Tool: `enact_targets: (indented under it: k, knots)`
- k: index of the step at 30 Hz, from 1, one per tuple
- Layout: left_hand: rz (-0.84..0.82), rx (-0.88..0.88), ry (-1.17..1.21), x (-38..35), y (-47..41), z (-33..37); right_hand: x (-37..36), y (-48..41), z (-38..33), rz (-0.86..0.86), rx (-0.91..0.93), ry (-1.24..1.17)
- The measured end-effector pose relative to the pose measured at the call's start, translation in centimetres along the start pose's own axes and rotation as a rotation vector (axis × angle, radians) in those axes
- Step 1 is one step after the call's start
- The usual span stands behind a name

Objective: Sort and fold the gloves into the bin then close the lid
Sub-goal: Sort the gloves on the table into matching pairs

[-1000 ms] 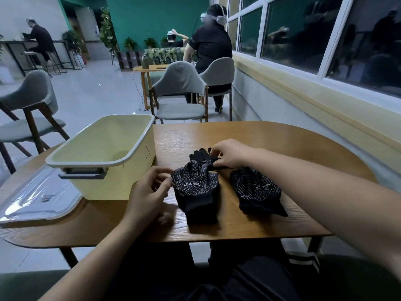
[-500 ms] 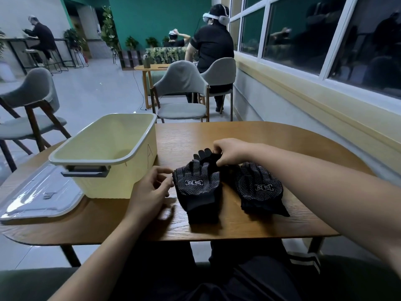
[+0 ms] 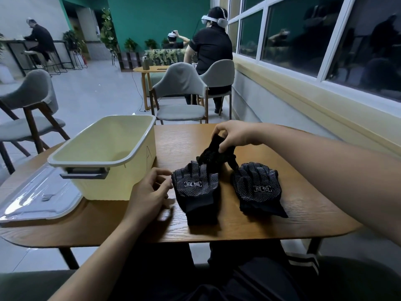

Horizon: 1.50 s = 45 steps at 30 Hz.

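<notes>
Wood-grain table (image 3: pixel 303 213) by the window wall, and a person seated at it with both bare arms out over the top. The right hand (image 3: pixel 235 135) has come up off the surface since half a second ago: back then it was down among the glove fingertips, and now it is raised, thumb and fingers pinching a lifted glove (image 3: pixel 213 154). That black dotted glove hangs crumpled from the pinch, its lower end trailing down to the fingertips of the two gloves that lie flat.

The left hand (image 3: pixel 149 192) has hardly moved. It rests low over the table with fingers loosely curled and nothing in them, its fingertips just beside the edge of the left glove (image 3: pixel 196 192); whether they touch it I cannot tell.

Left glove and right glove (image 3: pixel 257 190) lie side by side near the table's front edge, apart from each other, dotted sides up, each showing a white label, cuffs towards the person. They sit where they sat before.

Left of the gloves stands the pale yellow bin (image 3: pixel 121 183), open-topped, with no glove showing in the part of its inside that can be seen. Its clear lid (image 3: pixel 39 198) lies flat on the table at the bin's far left side.

Beyond, grey chairs (image 3: pixel 180 83) and a seated person in black wearing a headset (image 3: pixel 211 46).
</notes>
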State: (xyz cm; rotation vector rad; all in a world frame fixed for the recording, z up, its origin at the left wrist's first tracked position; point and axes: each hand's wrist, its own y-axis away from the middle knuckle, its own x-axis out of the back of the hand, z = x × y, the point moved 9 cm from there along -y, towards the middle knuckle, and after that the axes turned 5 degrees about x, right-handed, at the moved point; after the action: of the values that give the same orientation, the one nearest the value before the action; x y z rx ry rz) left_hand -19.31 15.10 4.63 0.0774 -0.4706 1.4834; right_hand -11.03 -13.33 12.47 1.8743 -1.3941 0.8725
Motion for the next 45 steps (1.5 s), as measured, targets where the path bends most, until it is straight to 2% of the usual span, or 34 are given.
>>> enact_targets:
  k: [10, 19, 27, 35, 41, 45]
  knots:
    - [-0.003, 0.019, 0.01, -0.1, 0.1, 0.2, 5.7, 1.7, -2.6, 0.157, 0.004, -0.058]
    - [-0.007, 0.032, 0.011, -0.1, 0.0, -0.1, 8.6, 4.2, -0.2, 0.284, -0.095, -0.473]
    - [-0.007, 0.031, 0.028, -0.1, 0.2, 0.2, 5.2, 8.8, 3.9, 0.176, -0.213, -0.629]
    - [-0.004, 0.021, 0.012, -0.3, 0.3, 0.2, 1.7, 16.5, 4.7, 0.113, -0.216, -0.695]
    - [-0.014, 0.031, 0.028, -0.4, 0.4, 0.2, -0.6, 20.8, 4.3, 0.08, -0.198, -0.62]
    - [-0.019, -0.015, -0.051, -0.3, 0.1, 0.0, -2.4, 22.0, 4.5, 0.037, -0.203, -0.529]
